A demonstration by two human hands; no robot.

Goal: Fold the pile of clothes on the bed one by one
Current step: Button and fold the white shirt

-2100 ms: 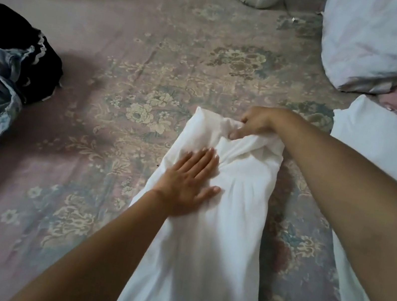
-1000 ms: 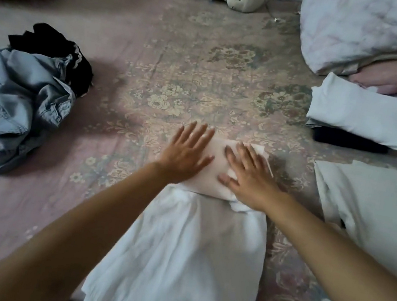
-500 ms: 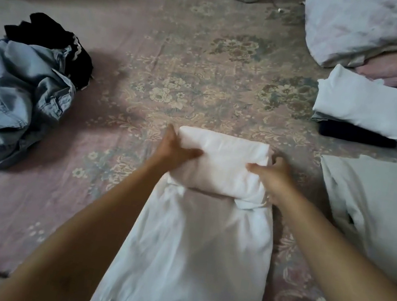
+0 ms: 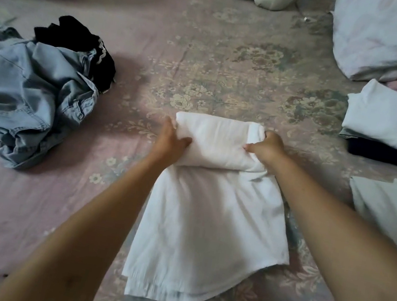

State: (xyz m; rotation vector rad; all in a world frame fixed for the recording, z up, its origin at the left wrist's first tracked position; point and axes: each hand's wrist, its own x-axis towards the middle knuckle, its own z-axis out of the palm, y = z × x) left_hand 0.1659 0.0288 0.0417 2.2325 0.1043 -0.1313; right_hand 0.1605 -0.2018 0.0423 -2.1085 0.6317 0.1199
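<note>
**White garment half rolled on the bed**

The white garment (image 4: 209, 220) is laid flat mid-bed (image 4: 209, 47), its far end doubled into a thick roll. The roll's ends are gripped by the left hand (image 4: 172, 136) and right hand (image 4: 266, 148), fingers curled underneath.

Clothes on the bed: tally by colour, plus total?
White: 2, the garment gripped by the left hand and right hand, and a folded piece.
Blue denim: 1.
Black: 2, one crumpled, one folded under the white piece.
Total: 5
</note>
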